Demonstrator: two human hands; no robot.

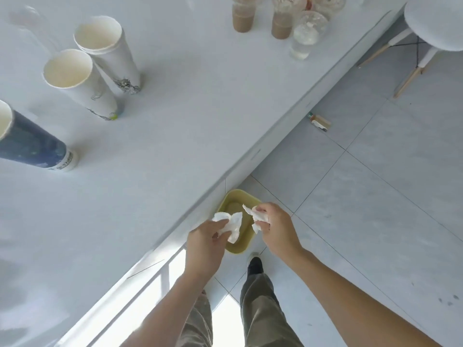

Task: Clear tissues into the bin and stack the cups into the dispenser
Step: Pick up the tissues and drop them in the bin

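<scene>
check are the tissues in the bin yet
Not yet: both hands, left hand and right hand, hold crumpled tissues above the yellow bin.

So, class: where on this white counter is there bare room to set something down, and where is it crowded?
Bare: the wide middle of the counter, between the paper cups and the front edge. Crowded: the far end, where plastic drink cups cluster.

bin (239,196) on floor, below table (175,121) edge | paper cups (82,78) on table, left
</scene>
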